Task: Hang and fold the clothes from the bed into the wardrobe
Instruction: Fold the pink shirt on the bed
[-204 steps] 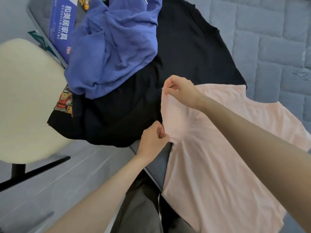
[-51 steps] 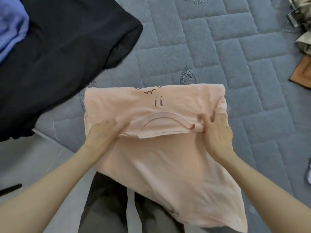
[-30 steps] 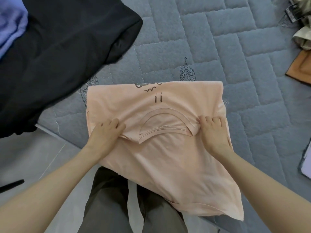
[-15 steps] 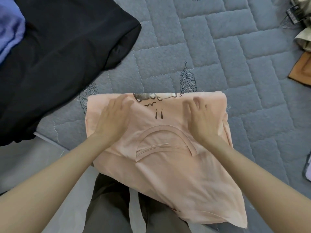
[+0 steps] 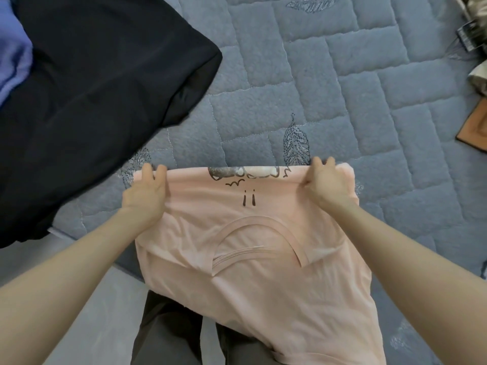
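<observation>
Left hand (image 5: 146, 196) and right hand (image 5: 325, 186) clamp the far folded edge of a pink T-shirt (image 5: 250, 280). There is one hand at each corner, fingers curled over the fold, and the two are set well apart across the shirt's width. The shirt lies at the near edge of the bed (image 5: 342, 88), lower centre of the frame, with its neckline (image 5: 263, 233) facing up and a cartoon print (image 5: 243, 173) rolling over the gripped fold. Its near end hangs off the mattress over the person's dark trousers (image 5: 168, 335).

The step in hand appears to be folding the shirt, with at least one more fold to come. The next move likely calls for drawing the gripped edge toward the body, hands level so the layers stay square, before the bundle goes to the wardrobe, which is out of view.

A black garment (image 5: 92, 88) fills the upper left, with a blue garment (image 5: 13, 56) at the frame's edge beside it; neither is put away yet.
</observation>
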